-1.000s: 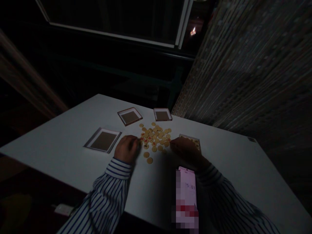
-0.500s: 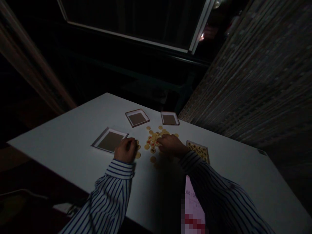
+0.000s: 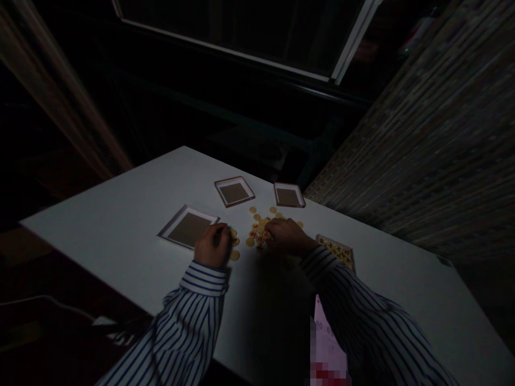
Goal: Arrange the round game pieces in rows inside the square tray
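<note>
Round wooden xiangqi pieces (image 3: 250,242), some with red characters, lie in a loose pile mid-table. My right hand (image 3: 290,236) reaches over the pile's right side, fingers bent down and pinched at a red-marked piece (image 3: 266,235). My left hand (image 3: 211,245) is closed, thumb against curled fingers, at the right edge of a shallow open box (image 3: 171,240). Whatever it may hold is hidden. Several pieces (image 3: 234,255) sit in a short column just right of it. To the right, partly behind my right forearm, a box of black-marked pieces (image 3: 340,250) stands filled in rows.
Two more shallow boxes, the left one (image 3: 234,192) and the right one (image 3: 289,195), stand near the white table's (image 3: 120,214) far edge. A lit pink screen (image 3: 328,338) lies under my right forearm. A bead-like curtain (image 3: 394,145) hangs at the right.
The view has shifted, so the table sits slightly further right. Both hands stay at nearly the same places. A piece at the pile's near side no longer shows in the shadow.
</note>
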{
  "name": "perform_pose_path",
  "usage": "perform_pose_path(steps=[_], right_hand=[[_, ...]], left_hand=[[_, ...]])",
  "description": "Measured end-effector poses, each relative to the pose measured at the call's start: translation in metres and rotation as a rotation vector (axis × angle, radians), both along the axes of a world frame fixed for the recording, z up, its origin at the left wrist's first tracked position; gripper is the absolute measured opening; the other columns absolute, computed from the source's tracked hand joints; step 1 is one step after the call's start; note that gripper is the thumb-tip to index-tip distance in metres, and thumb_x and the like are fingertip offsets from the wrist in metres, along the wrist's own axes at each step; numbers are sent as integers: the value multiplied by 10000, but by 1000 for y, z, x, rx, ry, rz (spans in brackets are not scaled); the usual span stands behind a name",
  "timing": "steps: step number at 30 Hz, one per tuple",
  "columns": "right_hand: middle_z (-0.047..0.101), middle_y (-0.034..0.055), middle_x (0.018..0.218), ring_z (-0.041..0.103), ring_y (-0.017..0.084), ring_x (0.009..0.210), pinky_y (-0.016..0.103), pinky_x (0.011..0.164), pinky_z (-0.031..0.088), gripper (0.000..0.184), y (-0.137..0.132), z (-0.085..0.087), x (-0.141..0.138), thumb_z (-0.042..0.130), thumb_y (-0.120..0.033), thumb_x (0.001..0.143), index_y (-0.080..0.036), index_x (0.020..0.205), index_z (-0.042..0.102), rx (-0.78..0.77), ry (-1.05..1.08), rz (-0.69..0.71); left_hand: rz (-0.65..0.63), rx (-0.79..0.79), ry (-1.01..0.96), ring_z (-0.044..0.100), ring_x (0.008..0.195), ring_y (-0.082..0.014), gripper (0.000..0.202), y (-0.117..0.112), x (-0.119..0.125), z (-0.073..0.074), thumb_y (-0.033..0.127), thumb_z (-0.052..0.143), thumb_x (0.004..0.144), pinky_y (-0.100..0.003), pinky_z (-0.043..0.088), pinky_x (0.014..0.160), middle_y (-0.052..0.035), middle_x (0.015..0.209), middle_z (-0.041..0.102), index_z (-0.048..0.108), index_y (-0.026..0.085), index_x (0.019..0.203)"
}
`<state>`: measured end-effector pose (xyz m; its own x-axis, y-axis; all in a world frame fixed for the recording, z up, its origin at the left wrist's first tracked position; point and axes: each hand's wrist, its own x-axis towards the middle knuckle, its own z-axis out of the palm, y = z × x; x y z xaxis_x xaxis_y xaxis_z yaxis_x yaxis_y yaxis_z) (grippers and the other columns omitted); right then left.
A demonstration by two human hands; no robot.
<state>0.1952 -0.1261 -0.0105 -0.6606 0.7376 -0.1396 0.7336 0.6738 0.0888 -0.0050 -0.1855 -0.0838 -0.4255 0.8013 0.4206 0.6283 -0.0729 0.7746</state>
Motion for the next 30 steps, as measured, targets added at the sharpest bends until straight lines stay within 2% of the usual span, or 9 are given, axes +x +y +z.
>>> perform_pose_path(steps=[5, 11, 18, 23, 30], right_hand=[[590, 89, 989, 524, 222, 940, 336, 778, 365, 232, 1, 7, -24, 461, -335, 812, -173, 946, 559, 11, 55, 33], [570, 97, 1023, 504, 229, 982, 356, 805, 357, 242, 5, 5, -54, 426, -321, 831, -171, 963, 562, 5, 45, 54], [567, 115, 1050, 504, 245, 997, 388, 819, 358, 245, 6, 0, -69, 466, -275, 789, -156, 973, 575, -18, 0, 41], [578, 104, 1045, 510, 244, 997, 377, 804, 361, 272, 11, 1, -61, 464, -311, 792, -176, 996, 582, -17, 7, 38], [609, 78, 1047, 513, 229, 988, 319, 761, 353, 277, 23, 21, -24, 487, -272, 769, -202, 1017, 587, -80, -11, 25]], left_hand=[[8, 11, -13, 642, 834, -218, 226, 0, -2, 0, 327, 476, 804, -387, 522, 753, -76, 891, 677, 623, 192, 911], [6, 21, -6, 644, 824, -214, 237, -1, -2, 2, 332, 471, 804, -381, 522, 757, -80, 890, 673, 620, 190, 923], [-4, 0, -3, 640, 828, -201, 227, -1, -1, 3, 317, 467, 805, -351, 511, 763, -72, 881, 671, 622, 188, 909], [-12, 0, -19, 637, 824, -197, 228, 0, 0, 1, 320, 464, 803, -343, 510, 758, -70, 879, 670, 617, 181, 900], [-28, 11, -2, 630, 851, -212, 209, 0, 1, 1, 303, 466, 801, -363, 501, 771, -73, 876, 667, 627, 193, 877]])
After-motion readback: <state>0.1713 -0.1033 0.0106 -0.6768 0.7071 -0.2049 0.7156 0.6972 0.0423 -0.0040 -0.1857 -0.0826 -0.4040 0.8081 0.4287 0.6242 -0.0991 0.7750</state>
